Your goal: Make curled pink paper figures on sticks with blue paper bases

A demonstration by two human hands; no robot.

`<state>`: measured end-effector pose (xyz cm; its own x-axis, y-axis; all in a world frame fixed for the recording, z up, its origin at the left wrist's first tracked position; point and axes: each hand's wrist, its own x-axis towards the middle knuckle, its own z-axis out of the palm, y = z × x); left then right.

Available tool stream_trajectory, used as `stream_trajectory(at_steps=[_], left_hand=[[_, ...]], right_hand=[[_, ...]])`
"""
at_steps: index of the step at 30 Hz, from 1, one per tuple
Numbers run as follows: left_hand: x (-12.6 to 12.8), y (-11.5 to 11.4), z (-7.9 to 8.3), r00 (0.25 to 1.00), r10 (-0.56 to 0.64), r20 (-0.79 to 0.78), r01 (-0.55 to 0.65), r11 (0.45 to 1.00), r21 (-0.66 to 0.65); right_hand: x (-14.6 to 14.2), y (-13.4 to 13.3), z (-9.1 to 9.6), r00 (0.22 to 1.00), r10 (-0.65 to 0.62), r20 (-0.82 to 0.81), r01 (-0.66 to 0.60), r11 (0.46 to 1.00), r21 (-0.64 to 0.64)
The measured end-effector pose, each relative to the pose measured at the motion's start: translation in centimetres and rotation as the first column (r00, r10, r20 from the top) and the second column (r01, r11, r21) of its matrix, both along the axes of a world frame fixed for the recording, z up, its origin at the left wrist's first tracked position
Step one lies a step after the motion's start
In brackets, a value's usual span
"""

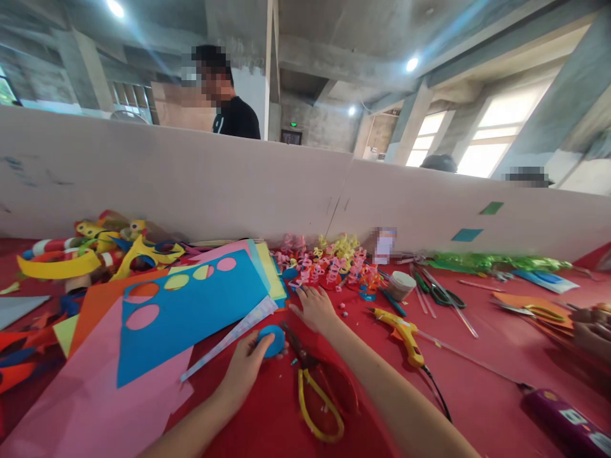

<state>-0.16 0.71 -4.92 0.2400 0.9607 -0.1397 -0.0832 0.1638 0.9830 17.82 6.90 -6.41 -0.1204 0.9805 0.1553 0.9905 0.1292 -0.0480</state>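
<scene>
Just left of the scissors [309, 362], we have a blue disc [272, 340] pinched in our left hand's [243, 364] fingers. Beyond the scissors, our right hand [315, 309] sits near curly strips [338, 266]; whether its fingers grip anything, we cannot tell. Right of the scissors lies a glue gun [401, 334].

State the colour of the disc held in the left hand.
The disc is blue; see the head view.

I grip a matt, smooth blue disc [273, 341] in my left hand [245, 366]; the papery blue sheet [191, 318] looks equally matt. The scissors [310, 361] show dull, dark metal blades. I see smooth plastic on the glue gun [398, 327], glossy, crinkled green film [496, 261], and rough concrete ceiling [358, 32].
</scene>
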Motion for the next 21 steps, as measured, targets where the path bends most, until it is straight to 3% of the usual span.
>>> stream_trajectory(at_steps=[3,13,21], left_hand=[[0.0,0.0,-0.1,1.0,0.018,0.007,-0.018,1.0,0.001],[-0.3,0.0,-0.4,0.996,-0.003,-0.092,0.021,0.981,0.194],[-0.4,0.1,-0.4,0.992,-0.014,-0.122,0.037,0.981,0.19]], right_hand=[[-0.1,-0.3,-0.2,1.0,0.02,-0.012,-0.02,1.0,0.003],[0.1,-0.1,-1.0,0.997,0.048,-0.053,-0.048,0.999,0.009],[0.0,0.6,-1.0,0.996,0.027,-0.084,-0.022,0.998,0.067]])
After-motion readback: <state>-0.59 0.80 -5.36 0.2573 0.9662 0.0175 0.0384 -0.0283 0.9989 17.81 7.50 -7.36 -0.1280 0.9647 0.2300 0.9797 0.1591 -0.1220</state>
